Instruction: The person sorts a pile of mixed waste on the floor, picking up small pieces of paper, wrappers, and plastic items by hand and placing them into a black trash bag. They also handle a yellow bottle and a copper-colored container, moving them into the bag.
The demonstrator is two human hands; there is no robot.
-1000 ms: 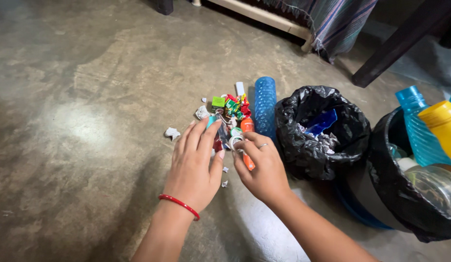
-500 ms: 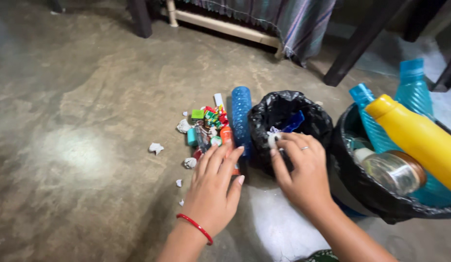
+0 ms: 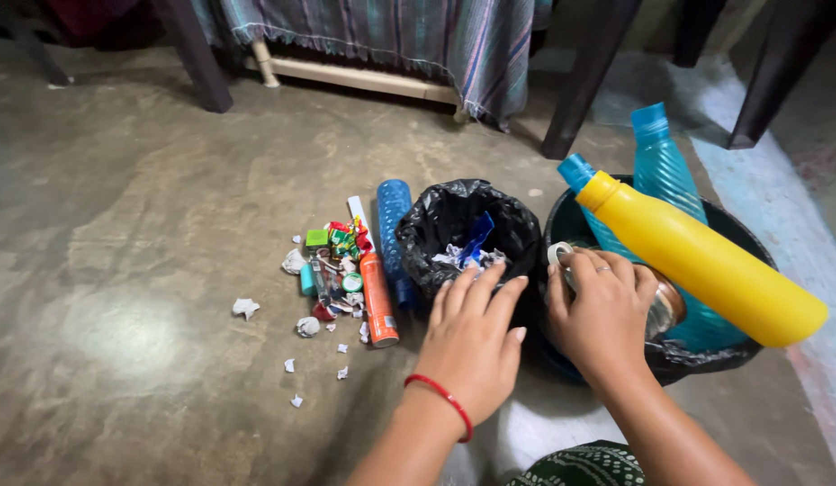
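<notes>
My left hand [image 3: 476,346], with a red band at the wrist, lies flat with fingers apart on the near rim of a small bin lined with a black bag [image 3: 436,225]; paper scraps and a blue wrapper sit inside. My right hand [image 3: 602,310] reaches over the rim of a bigger black-lined bin [image 3: 706,360], its fingers curled around a small pale ring [image 3: 557,255]. That bin holds a long yellow bottle [image 3: 706,261], two blue bottles [image 3: 661,157] and a jar partly hidden under my hand.
Left of the small bin lie a blue bottle [image 3: 394,234], an orange tube [image 3: 379,301] and a heap of small colourful litter [image 3: 341,256]. Crumpled paper bits [image 3: 245,308] dot the concrete floor. Dark furniture legs [image 3: 584,81] and a striped cloth [image 3: 418,45] stand behind.
Both hands left the litter heap and moved right. The right hand passed over the small bin and now sits at the bigger bin; the left hand came to the small bin's rim.
</notes>
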